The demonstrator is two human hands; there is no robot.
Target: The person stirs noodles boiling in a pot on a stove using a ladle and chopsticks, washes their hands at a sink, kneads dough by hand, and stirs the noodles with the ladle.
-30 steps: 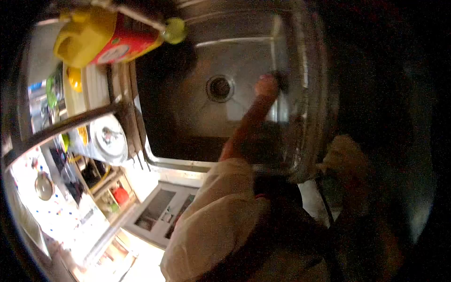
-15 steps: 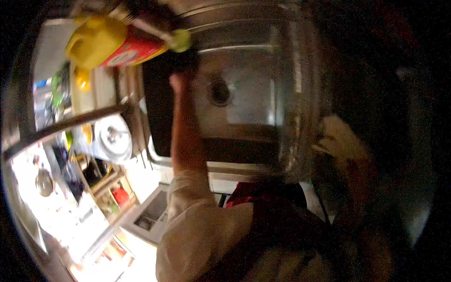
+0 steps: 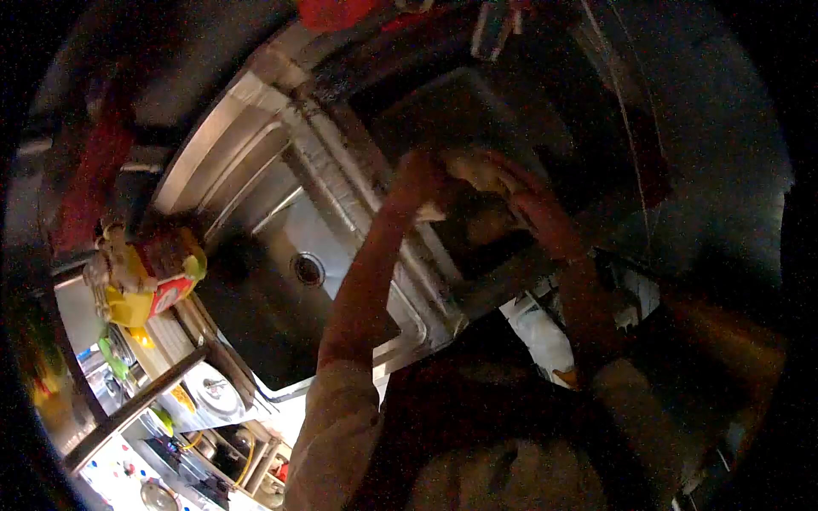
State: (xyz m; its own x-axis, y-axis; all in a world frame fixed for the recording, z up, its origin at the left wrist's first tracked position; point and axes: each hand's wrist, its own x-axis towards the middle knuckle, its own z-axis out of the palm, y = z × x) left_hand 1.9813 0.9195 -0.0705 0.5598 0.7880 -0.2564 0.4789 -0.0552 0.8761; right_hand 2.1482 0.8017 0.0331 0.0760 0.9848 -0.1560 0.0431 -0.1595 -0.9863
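Observation:
My left hand (image 3: 417,183) reaches over the right-hand basin, its fingers curled in shadow. A small pale bit shows just under it, too dark to name. Close by on the right, my right hand (image 3: 541,213) bends its fingers over a pale, lumpy thing (image 3: 477,173) between the two hands. It may be a cloth, but the dim light hides its kind. Below both hands lies the dark right-hand basin (image 3: 460,94) of a metal sink.
On the left is the other metal basin (image 3: 358,294) with its round drain (image 3: 308,269). A yellow and red jug (image 3: 132,307) stands past its left edge. Farther down-left are a rail (image 3: 136,404), a round white plate or lid (image 3: 215,392) and brightly lit shelves. Red items hang at the top.
My view has turned towards the right-hand basin. My left hand has left the left basin beside the jug and come to my right hand, over the right one.

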